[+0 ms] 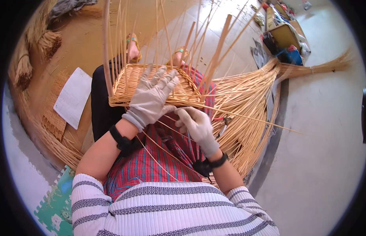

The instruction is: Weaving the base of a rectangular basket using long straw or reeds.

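Through the head view I have the woven wicker panel (pixel 186 83) sitting over the lap, just beyond the 2 gloved hands, with rods standing up around its edges. I judge it light, dry and springy: the weave looks firm enough to press on, while the thin strands (pixel 159 146) below it look bendy and may kink if forced. The 2 thick posts, left (pixel 107 47) and right (pixel 219 51), look far stiffer. I would hold it by the near rim, where the weave looks dense, and keep off the slender rods.

The left hand (pixel 153 93) lies over the panel's near left part, fingers spread on the weave and not clenched, its thumb toward the other hand. The right hand (pixel 195 128) is just below the near rim, right of the left thumb, fingers curled; I cannot tell whether it pinches a strand. To its right, 1 long rod (pixel 254 117) slants out over the wicker bundle (pixel 242 92).
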Demonstrator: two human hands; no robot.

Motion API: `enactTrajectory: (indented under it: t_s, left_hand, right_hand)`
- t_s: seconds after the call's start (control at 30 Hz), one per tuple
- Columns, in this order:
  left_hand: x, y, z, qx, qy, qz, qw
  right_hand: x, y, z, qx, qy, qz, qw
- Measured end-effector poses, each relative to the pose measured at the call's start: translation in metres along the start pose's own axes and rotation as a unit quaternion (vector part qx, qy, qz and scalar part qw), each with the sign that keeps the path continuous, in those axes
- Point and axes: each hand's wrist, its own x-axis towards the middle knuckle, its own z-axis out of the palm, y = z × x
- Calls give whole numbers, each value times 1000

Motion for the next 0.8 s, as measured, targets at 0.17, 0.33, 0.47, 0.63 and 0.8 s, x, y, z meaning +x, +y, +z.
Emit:
enactTrajectory:
  t_s: [0.17,0.33,0.47,0.63,0.8]
  left_hand:
    - [-2,-9,-4,27,94,72,993]
    - [-8,-8,12,46,125,67,989]
    - [-5,-4,15,10,143,67,987]
    - [-8,-2,26,-12,122,31,992]
    - [-11,4,24,60,53,37,996]
  right_hand:
    - [18,36,-3,307,50,97,945]
    - [-16,-19,-16,77,-113,30,990]
    - [55,-25,-82,35,183,-177,966]
    - [94,-104,-102,-233,235,-380,864]
    - [80,-140,-31,-258,232,-353,869]
